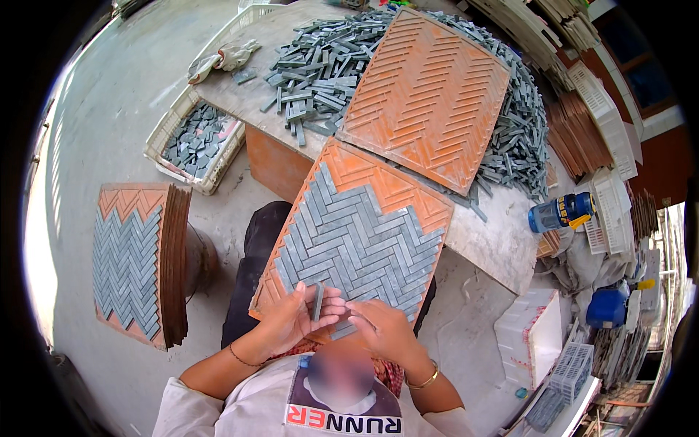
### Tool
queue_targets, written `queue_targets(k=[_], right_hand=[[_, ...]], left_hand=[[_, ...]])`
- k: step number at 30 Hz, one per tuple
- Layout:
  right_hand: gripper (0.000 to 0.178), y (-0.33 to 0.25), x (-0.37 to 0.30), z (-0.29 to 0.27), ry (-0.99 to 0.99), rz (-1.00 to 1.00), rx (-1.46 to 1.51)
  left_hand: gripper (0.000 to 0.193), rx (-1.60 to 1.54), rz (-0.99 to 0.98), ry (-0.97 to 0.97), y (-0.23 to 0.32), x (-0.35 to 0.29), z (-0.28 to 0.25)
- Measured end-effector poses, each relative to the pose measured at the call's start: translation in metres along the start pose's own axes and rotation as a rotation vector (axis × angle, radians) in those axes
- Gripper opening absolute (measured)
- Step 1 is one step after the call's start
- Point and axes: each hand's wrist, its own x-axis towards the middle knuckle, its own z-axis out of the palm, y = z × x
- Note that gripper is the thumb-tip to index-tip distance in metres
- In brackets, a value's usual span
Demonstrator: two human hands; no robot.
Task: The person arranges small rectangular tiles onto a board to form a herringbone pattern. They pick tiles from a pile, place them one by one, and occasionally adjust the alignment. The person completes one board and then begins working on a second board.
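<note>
A slim grey stone tile strip (317, 302) lies across the fingers of my left hand (300, 320), which is closed loosely around it, palm upward. Close beside it, my right hand (384, 331) has its fingertips drawn together near the left fingertips; whatever they pinch, if anything, is too small to make out. Both hands are over the near edge of an orange ribbed tray (336, 154) on my lap. Grey strips in a herringbone pattern (349, 237) fill most of this tray, while its far end shows bare orange grooves.
Another orange grooved tray (429, 95), without strips, leans on a heap of loose grey strips (320, 76) on the table (502, 247). At left stand a stack of trays (175, 269) and a crate (207, 178) of tile pieces. A blue bottle (561, 213) is right.
</note>
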Motion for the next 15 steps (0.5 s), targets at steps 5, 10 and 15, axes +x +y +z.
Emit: queue_targets(k=[5,10,15], right_hand=[[0.035,-0.021,0.020,-0.003,0.082,0.272,0.445],[0.031,0.004,0.014,0.008,-0.002,0.393,0.829],[0.024,0.021,0.004,0.004,0.043,0.428,0.945]], left_hand=[[0.060,0.056,0.037,-0.030,-0.016,0.001,0.002],[0.066,0.148,-0.036,-0.115,-0.014,0.000,0.009],[0.066,0.163,-0.042,-0.089,-0.012,-0.001,0.006]])
